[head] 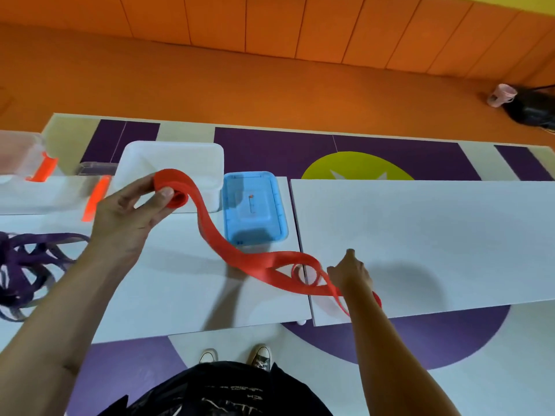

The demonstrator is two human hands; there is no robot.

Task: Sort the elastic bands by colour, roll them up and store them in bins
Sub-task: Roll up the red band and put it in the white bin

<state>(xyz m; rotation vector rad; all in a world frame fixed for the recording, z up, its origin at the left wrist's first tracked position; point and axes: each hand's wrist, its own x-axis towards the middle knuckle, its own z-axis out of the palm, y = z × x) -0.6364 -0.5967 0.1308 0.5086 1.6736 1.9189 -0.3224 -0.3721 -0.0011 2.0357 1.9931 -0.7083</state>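
Rolling begins: left hand (126, 217) pinches the red band (219, 244) coil, right hand (351, 274) grasps its tail taut near the tabletop (420, 235) front edge.

Light: bright, even, from overhead.
Shadows: soft grey patches on the table (420, 235) beneath both arms.
Blur: right hand (351, 273) slightly smeared.
Distortion: wide-angle bending at edges, table lines curved.
Glare: white bin (180, 157) washed out.

Playroom/classroom: orange padded wall (270, 22), purple-white patterned floor (420, 340).
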